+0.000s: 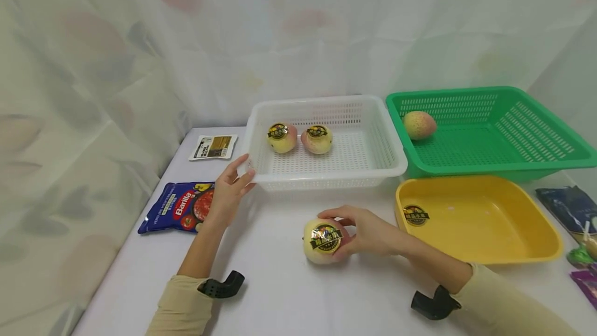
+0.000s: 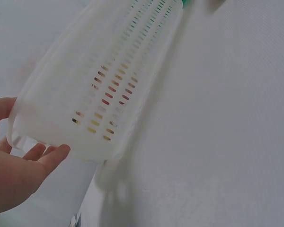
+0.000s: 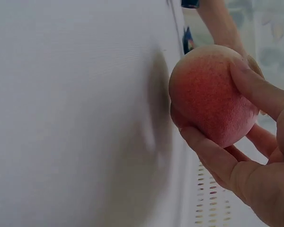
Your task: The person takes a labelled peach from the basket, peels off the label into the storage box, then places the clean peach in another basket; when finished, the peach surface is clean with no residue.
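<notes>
My right hand [image 1: 368,229] grips a yellow-and-pink peach [image 1: 322,242] with a black-and-gold sticker, close over the table in front of the white basket [image 1: 326,174]. In the right wrist view, the thumb and fingers spread around the red side of the peach [image 3: 210,94]. My left hand [image 1: 228,191] holds the near left corner of the white basket, and the left wrist view shows thumb and fingers on either side of its rim [image 2: 19,113]. Inside that basket lie two stickered peaches, one at the left [image 1: 283,141] and another beside it [image 1: 318,141].
A green basket [image 1: 494,170] with one peach [image 1: 418,125] stands at the back right. Before it sits a yellow tray [image 1: 485,232] with a sticker [image 1: 415,215] on its inner wall. A blue Barilla pouch [image 1: 179,206] and a white packet [image 1: 213,147] lie left; dark packaging [image 1: 566,211] lies far right.
</notes>
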Motion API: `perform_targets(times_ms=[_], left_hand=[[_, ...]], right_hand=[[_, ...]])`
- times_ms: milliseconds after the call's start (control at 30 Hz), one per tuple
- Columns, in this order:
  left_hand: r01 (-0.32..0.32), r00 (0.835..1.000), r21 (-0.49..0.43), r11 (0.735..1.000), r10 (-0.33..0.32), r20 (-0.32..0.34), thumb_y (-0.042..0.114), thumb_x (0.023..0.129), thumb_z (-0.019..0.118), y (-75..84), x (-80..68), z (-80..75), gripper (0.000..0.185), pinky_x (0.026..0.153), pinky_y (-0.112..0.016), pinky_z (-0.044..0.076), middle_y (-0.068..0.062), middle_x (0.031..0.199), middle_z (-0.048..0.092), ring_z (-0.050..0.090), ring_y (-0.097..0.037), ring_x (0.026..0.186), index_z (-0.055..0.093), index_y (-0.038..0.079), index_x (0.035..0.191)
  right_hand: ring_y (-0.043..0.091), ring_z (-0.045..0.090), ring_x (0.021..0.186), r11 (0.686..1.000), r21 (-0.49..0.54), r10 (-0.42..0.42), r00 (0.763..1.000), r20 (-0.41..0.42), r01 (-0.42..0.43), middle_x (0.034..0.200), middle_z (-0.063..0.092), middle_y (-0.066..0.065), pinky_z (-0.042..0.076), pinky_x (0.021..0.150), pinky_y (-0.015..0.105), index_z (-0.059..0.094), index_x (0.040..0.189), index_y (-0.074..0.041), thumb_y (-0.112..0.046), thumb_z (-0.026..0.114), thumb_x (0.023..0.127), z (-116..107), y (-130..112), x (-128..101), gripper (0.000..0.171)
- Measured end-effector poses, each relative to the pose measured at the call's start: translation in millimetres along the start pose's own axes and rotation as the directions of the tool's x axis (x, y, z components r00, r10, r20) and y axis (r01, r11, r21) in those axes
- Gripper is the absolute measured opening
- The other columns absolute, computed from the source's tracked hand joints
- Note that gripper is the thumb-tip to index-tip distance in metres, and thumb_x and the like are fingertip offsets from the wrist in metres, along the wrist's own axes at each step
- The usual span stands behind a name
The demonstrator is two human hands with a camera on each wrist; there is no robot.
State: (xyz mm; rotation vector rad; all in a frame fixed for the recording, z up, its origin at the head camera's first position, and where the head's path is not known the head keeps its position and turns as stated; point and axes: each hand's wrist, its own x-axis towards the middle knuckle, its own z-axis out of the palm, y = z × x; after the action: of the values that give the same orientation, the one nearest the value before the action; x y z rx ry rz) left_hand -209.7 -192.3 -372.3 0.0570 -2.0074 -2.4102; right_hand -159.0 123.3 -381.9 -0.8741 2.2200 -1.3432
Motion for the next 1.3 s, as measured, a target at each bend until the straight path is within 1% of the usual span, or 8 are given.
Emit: perform_targets(times_ms=[267, 400, 600, 767, 867, 1000, 1133, 1300], left_hand=[[-0.001, 1.000, 0.031, 1.000, 0.001, -0.010, 0.008, 0.097, 0.056, 5.7, 1.3, -2.2, 0.057, 0.101, -0.033, 0.042, -0.008, 0.150, 0.031, 0.040, -0.029, 0.128, 0.033, 0.011, 0.149], [-0.022, 0.997, 0.178, 0.984, 0.035, -0.074, 0.014, 0.095, 0.060, 14.8, -2.2, -3.0, 0.059, 0.103, -0.032, 0.040, -0.008, 0.150, 0.031, 0.040, -0.026, 0.130, 0.034, 0.012, 0.148], [-0.235, 0.935, 0.313, 0.920, 0.302, -0.187, 0.011, 0.090, 0.067, 35.4, -14.5, 4.7, 0.060, 0.103, -0.031, 0.040, -0.002, 0.145, 0.040, 0.038, -0.019, 0.132, 0.040, 0.010, 0.145], [-0.440, 0.896, 0.193, 0.877, 0.443, 0.032, -0.008, 0.087, 0.062, 39.5, -27.1, 26.0, 0.060, 0.099, -0.030, 0.044, -0.012, 0.139, 0.044, 0.042, -0.030, 0.128, 0.040, 0.001, 0.142], [-0.442, 0.877, 0.170, 0.881, 0.385, 0.288, -0.007, 0.085, 0.063, 30.8, -32.3, 37.6, 0.065, 0.100, -0.034, 0.044, -0.018, 0.143, 0.038, 0.040, -0.036, 0.128, 0.036, -0.001, 0.143], [-0.381, 0.814, 0.272, 0.884, 0.182, 0.551, 0.011, 0.085, 0.072, 9.7, -32.9, 46.6, 0.073, 0.102, -0.039, 0.041, -0.015, 0.148, 0.032, 0.038, -0.032, 0.130, 0.031, 0.004, 0.146], [-0.324, 0.759, 0.404, 0.856, -0.020, 0.651, 0.021, 0.082, 0.077, -7.9, -35.0, 51.9, 0.079, 0.102, -0.039, 0.041, -0.007, 0.149, 0.033, 0.037, -0.027, 0.132, 0.033, 0.014, 0.147], [-0.302, 0.687, 0.463, 0.833, -0.147, 0.712, 0.018, 0.076, 0.082, -23.1, -39.0, 57.2, 0.082, 0.100, -0.034, 0.043, 0.001, 0.145, 0.037, 0.038, -0.024, 0.130, 0.037, 0.018, 0.145]], right_hand=[[0.026, 0.053, 0.114, 0.993, -0.105, -0.063, 0.998, -0.009, 0.062, 0.123, 0.055, 0.002, 0.044, 0.099, 0.044, 0.053, 0.133, -0.012, -0.016, 0.086, 0.070, 4.2, -1.5, 0.0, 0.071], [0.026, 0.053, 0.114, 0.990, -0.125, -0.063, 0.998, 0.003, 0.063, 0.122, 0.055, 0.002, 0.045, 0.098, 0.043, 0.052, 0.133, -0.011, -0.013, 0.086, 0.070, 5.3, -5.4, 1.0, 0.072], [0.028, 0.053, 0.114, 0.993, -0.105, -0.049, 0.999, -0.006, 0.048, 0.124, 0.054, 0.003, 0.044, 0.098, 0.045, 0.052, 0.133, -0.012, -0.012, 0.086, 0.069, 4.6, -3.5, -1.6, 0.073], [0.028, 0.052, 0.115, 0.997, -0.074, -0.026, 1.000, -0.010, 0.025, 0.125, 0.053, 0.003, 0.043, 0.099, 0.046, 0.052, 0.134, -0.014, -0.015, 0.087, 0.069, 3.8, -0.6, -4.1, 0.073], [0.028, 0.052, 0.115, 0.998, -0.060, -0.022, 1.000, -0.011, 0.022, 0.126, 0.053, 0.003, 0.043, 0.099, 0.047, 0.052, 0.134, -0.014, -0.016, 0.087, 0.069, 3.7, 0.2, -4.7, 0.074], [0.028, 0.052, 0.115, 0.998, -0.053, -0.031, 1.000, -0.006, 0.030, 0.127, 0.053, 0.004, 0.042, 0.099, 0.047, 0.051, 0.135, -0.013, -0.017, 0.087, 0.070, 3.9, 1.6, -4.6, 0.074], [0.026, 0.052, 0.115, 0.998, -0.048, -0.045, 0.999, 0.008, 0.045, 0.128, 0.052, 0.004, 0.042, 0.100, 0.046, 0.050, 0.135, -0.013, -0.018, 0.086, 0.071, 5.1, 4.1, -4.0, 0.074], [0.026, 0.052, 0.116, 0.998, -0.034, -0.058, 0.998, 0.010, 0.059, 0.127, 0.052, 0.004, 0.042, 0.100, 0.047, 0.050, 0.135, -0.011, -0.018, 0.086, 0.071, 6.5, 5.7, -4.4, 0.073]])
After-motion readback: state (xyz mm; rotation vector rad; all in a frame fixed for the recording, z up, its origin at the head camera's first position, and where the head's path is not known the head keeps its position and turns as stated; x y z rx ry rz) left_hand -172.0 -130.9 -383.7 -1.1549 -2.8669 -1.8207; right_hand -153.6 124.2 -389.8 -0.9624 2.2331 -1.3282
